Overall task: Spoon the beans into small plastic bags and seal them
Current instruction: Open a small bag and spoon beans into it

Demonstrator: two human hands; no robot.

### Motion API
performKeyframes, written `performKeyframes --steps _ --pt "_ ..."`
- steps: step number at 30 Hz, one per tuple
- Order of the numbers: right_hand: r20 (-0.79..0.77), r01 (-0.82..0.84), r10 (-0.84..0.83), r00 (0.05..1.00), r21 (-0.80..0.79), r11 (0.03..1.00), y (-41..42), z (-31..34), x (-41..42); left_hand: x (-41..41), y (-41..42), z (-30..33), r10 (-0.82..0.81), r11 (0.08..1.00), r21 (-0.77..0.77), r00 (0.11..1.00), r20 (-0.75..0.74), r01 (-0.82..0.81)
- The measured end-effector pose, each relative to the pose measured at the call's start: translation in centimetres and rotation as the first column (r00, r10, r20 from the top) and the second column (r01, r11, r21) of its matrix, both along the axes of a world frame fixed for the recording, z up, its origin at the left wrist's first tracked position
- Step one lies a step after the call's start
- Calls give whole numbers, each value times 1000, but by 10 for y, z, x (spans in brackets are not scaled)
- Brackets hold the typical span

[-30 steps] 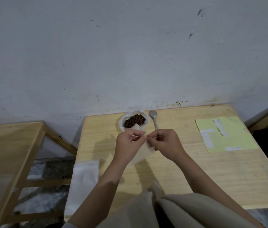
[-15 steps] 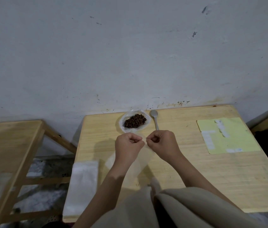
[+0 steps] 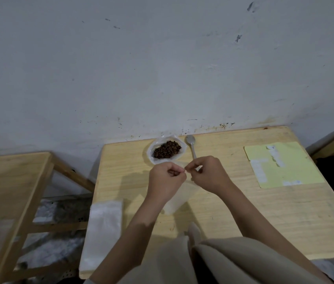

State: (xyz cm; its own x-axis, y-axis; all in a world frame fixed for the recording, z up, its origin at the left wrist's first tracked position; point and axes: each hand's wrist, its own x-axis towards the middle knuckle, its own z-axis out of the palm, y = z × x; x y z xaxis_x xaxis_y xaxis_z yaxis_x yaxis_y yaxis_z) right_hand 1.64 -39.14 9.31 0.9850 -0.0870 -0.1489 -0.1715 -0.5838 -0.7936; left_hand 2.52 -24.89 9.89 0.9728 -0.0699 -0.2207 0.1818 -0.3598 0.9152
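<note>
Dark brown beans (image 3: 167,152) fill an open clear bag (image 3: 152,155) at the far edge of the wooden table (image 3: 243,212). A metal spoon (image 3: 191,142) lies just right of it, its handle running under my right hand. My left hand (image 3: 167,177) and my right hand (image 3: 208,174) pinch the top edge of a small clear plastic bag (image 3: 177,198), which hangs down between them over the table. The small bag looks empty.
A stack of flat white plastic bags (image 3: 101,232) lies at the table's near left corner. A yellow-green sheet (image 3: 280,165) with white labels sits at the right. A second wooden table (image 3: 8,181) stands to the left. A grey wall rises behind.
Both hands have stayed close together on the small bag's top edge, with the fingers shifting slightly. The bag hangs a little lower and clear of the bean bag.
</note>
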Motion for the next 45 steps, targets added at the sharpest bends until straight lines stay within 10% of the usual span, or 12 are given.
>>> performKeyframes --steps 6,13,45 --pt "-31 58 -57 998 33 998 -6 8 -4 -14 3 4 -79 994 -53 977 200 92" --pt "-35 78 -72 997 226 971 -13 19 -6 -15 22 -27 -405 845 462 885 228 268" --pt "-264 -130 154 952 108 986 -27 32 22 -7 36 -86 -403 806 573 844 354 144"
